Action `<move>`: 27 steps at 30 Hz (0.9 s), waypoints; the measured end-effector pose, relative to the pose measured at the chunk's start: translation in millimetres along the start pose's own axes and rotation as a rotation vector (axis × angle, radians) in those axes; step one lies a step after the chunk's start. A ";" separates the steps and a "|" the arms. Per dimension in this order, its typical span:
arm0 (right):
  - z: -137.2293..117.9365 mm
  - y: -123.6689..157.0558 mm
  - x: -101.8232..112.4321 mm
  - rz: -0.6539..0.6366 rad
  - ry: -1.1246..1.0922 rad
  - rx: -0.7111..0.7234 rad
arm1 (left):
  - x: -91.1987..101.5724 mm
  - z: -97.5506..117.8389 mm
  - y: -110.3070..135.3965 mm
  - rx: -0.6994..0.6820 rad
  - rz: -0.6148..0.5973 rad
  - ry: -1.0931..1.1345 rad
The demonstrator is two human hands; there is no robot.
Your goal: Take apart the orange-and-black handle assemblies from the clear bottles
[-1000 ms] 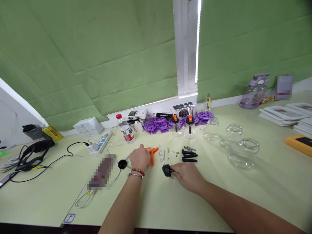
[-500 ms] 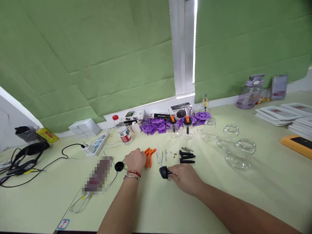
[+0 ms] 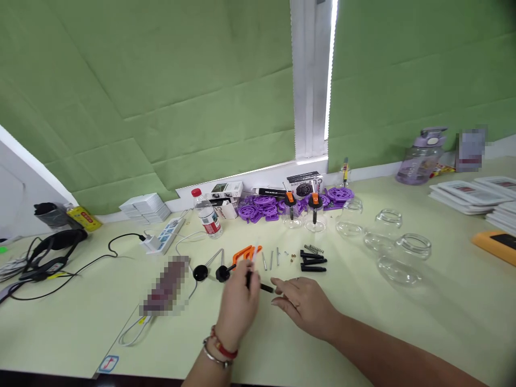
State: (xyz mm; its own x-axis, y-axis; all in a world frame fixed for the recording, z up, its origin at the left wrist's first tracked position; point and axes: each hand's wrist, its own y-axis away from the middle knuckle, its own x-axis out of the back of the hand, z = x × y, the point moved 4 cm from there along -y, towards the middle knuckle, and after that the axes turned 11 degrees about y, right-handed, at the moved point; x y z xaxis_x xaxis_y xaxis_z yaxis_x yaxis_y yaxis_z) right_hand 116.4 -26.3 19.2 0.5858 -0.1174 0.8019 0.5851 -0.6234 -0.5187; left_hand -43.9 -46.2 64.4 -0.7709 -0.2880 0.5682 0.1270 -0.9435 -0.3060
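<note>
My left hand (image 3: 241, 295) is closed around a black cap piece with a thin tube sticking up, blurred by motion. From that hand a black stem (image 3: 266, 288) points right. My right hand (image 3: 303, 306) is close to the stem's tip, its thumb and fingers apart. Left of my hands, another black cap (image 3: 222, 273) with a tube lies on the table beside a round black cap (image 3: 200, 273). Orange levers (image 3: 242, 255) lie just behind my left hand, partly covered by it. Metal pins (image 3: 271, 260), black stems (image 3: 313, 267) and springs (image 3: 314, 249) lie farther right.
Several clear glass jars (image 3: 399, 270) stand at right, and two jars with orange-and-black tops (image 3: 315, 207) stand behind. Purple plastic parts (image 3: 258, 208) and a water bottle (image 3: 207, 215) line the back. A power strip (image 3: 169, 236) and cables are at left.
The black cap piece has passed from my right hand into my left. My right hand has let go, fingers now spread. Another black cap with a tube now shows beside the round one.
</note>
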 end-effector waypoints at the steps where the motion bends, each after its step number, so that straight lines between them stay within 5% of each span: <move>1: 0.7 0.2 -0.2 0.012 -0.016 -0.006 | 16.7 -8.0 -6.7 0.040 0.062 -0.085; 4: 4.7 -1.3 -0.6 0.034 -0.037 -0.023 | 69.4 -37.2 -28.5 0.214 0.255 -0.451; 6: 8.5 -4.3 1.7 0.044 -0.031 -0.045 | 85.9 -57.3 -43.3 0.237 0.188 -0.596; 11: 34.0 -19.2 24.6 0.095 0.004 -0.246 | 75.8 -93.0 -62.0 0.174 -0.017 -0.746; 19: 132.5 -67.4 73.8 0.271 0.185 -0.574 | 61.7 -110.0 -67.5 0.206 -0.110 -0.800; 23: 169.4 -87.2 71.6 0.144 0.116 -0.714 | 61.6 -115.5 -67.9 0.188 -0.102 -0.792; 27: 185.2 -91.2 64.2 0.181 0.098 -0.695 | 61.4 -115.0 -67.2 0.131 -0.087 -0.772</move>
State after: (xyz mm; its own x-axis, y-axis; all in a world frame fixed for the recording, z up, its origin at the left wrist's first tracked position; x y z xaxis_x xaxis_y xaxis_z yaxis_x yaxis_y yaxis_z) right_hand 204.6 166.2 63.0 0.5678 -0.3140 0.7609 -0.0271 -0.9310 -0.3639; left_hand -171.6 18.3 32.0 -0.1355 -0.1993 0.9705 0.1954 -0.9657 -0.1710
